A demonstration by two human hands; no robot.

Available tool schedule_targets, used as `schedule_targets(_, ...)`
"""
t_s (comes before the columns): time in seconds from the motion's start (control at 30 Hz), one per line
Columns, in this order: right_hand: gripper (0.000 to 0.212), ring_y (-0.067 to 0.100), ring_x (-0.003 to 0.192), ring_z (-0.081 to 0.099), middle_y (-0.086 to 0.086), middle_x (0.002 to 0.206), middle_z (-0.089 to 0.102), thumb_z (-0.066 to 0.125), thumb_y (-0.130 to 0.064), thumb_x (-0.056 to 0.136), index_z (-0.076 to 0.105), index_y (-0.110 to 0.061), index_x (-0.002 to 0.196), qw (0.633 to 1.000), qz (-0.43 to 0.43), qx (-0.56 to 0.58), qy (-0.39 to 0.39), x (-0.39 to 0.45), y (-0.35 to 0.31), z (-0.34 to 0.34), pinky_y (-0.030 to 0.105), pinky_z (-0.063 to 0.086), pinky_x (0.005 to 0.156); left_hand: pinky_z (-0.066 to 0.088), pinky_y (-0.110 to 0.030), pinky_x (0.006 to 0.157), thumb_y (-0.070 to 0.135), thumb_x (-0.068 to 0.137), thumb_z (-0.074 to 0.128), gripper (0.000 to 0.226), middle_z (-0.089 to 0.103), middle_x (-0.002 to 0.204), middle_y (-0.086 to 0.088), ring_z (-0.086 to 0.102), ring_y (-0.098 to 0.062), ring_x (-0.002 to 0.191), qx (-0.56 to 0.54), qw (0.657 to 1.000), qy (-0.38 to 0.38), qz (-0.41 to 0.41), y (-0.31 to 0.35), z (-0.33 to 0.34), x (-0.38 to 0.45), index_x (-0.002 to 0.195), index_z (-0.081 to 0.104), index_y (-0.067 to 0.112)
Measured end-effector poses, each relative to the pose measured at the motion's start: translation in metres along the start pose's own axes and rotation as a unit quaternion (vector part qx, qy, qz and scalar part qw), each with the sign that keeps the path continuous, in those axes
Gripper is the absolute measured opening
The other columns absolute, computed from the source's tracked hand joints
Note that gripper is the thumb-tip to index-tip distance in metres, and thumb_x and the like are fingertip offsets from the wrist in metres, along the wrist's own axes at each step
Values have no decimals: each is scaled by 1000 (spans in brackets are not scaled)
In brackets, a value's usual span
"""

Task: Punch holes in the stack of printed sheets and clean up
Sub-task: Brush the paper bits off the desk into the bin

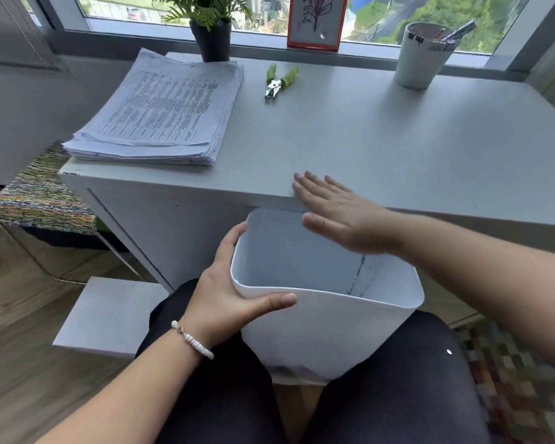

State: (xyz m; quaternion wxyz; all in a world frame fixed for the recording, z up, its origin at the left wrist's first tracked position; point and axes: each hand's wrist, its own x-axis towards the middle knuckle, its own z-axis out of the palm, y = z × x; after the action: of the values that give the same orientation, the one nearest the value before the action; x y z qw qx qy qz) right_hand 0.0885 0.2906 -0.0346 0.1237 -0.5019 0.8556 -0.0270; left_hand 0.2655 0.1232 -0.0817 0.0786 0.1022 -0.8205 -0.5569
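Now my left hand (228, 283) grips the near-left corner of one white plastic wastebasket (327, 318), thumb along the front of its rim and fingers curled round the side wall. It stands between my knees, just below the front edge of the pale grey desk (366, 133). My right hand (337, 213) lies flat and open, fingers straight and together, its fingertips at the desk's front edge and the palm above the bin's mouth; I cannot tell whether the fingertips touch the surface.

On the desk I count one thick stack of printed sheets (161, 110), far left, its edges fanned unevenly and its top page covered in dense rows of small black text in a table. One hand-held hole punch with green handles and metal jaws (279, 81) lies right of the stack, apart from it. One white cup holding pens (425, 54) stands far right. At the window edge are one potted fern in a black pot (210, 30) and one red-framed plant drawing (316, 20). One small white speck (449, 351) sits on my right thigh.
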Motion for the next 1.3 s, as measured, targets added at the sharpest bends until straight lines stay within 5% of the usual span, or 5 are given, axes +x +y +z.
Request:
schedule_targets(0.2,61,-12,141,7,-19,154,22,27,-53,95,31,-23,148,968,-38,239,-68,-38,-35,-4,12,4,116,31,8,77,50,46,86,103,44,112,53,42,28,107,-3,1000,-9,2,1,-2,-1,133,30,49)
schedule_targets(0.4,34,-3,128,43,-3,138,54,46,-31,99,58,-17,128,919,58,359,152,-5,21,-38,16,26,113,28,10,76,44,45,86,104,40,109,58,38,34,104,-9,1000,-9,2,0,-3,-1,132,28,49)
schedule_targets(0.63,65,20,149,2,1,162,8,25,-53,99,21,-15,152,942,322,70,71,35,106,-30,43,2,118,32,8,79,48,44,89,111,43,121,49,41,27,110,-7,1000,-11,3,-2,-4,0,137,28,47)
schedule_targets(1.03,88,8,145,-19,-7,160,-13,-6,-74,81,2,-24,153,998,29,-56,-5,-2,-17,5,41,-14,118,30,8,81,47,41,89,111,41,122,50,38,28,113,-16,1000,-8,-2,-3,-4,-1,135,31,49)
schedule_targets(1.3,45,-5,98,64,-15,109,67,49,5,79,72,-24,106,951,56,296,60,-47,-46,17,13,46,88,34,6,79,45,40,91,112,43,123,47,43,24,111,-19,1000,-6,2,-5,-6,-1,135,32,46)
